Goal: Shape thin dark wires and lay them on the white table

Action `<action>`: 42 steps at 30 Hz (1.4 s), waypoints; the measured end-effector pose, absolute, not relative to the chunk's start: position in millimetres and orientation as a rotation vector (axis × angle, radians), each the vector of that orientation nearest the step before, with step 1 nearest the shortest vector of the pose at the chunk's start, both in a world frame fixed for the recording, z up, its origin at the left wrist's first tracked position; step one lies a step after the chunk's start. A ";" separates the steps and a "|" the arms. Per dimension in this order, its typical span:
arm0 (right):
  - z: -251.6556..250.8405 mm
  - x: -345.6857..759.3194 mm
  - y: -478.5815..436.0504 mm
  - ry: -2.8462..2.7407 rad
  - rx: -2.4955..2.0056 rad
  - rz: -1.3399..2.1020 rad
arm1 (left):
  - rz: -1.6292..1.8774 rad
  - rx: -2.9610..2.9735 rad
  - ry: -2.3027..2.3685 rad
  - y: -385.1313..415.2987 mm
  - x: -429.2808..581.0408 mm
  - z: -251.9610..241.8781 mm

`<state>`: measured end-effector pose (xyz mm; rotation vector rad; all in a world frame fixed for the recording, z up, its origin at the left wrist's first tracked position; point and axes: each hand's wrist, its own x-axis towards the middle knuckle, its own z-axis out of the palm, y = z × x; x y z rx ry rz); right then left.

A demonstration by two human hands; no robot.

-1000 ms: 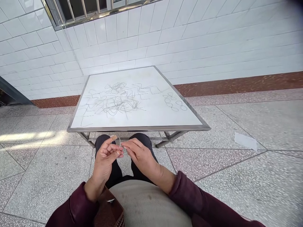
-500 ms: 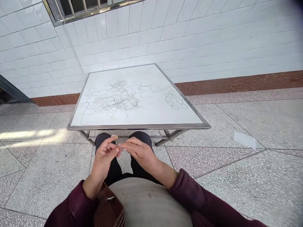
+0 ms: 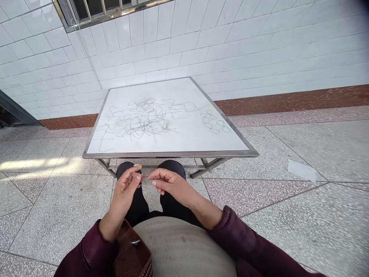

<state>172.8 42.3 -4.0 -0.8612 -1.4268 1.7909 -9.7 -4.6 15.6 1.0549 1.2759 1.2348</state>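
Between my two hands runs a thin wire (image 3: 145, 177), curved and hard to make out in full. My left hand (image 3: 127, 188) pinches one end of it between thumb and fingers, with a tan wrap on one raised fingertip. My right hand (image 3: 170, 184) pinches the wire from the other side, its fingertips a small gap away from the left ones. Both hands are above my knees, just short of the table's front edge. On the white tabletop lies a loose tangle of thin bent wires (image 3: 144, 125). Several wires twisted into looped shapes (image 3: 213, 122) rest at its right side.
The low table (image 3: 173, 144) has a metal frame and stands near a white tiled wall (image 3: 161, 50). A brown bag (image 3: 134, 250) hangs at my left side. A pale strip (image 3: 301, 170) lies on the floor to the right.
My fingertips have drawn apart: the right hand has shifted slightly to the right, and the wire now spans the gap. The wires on the table look unchanged.
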 end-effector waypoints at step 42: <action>-12.2 156.7 32.7 -1.061 -0.891 1.903 | 1.222 0.872 1.210 1.5 -11.6 13.0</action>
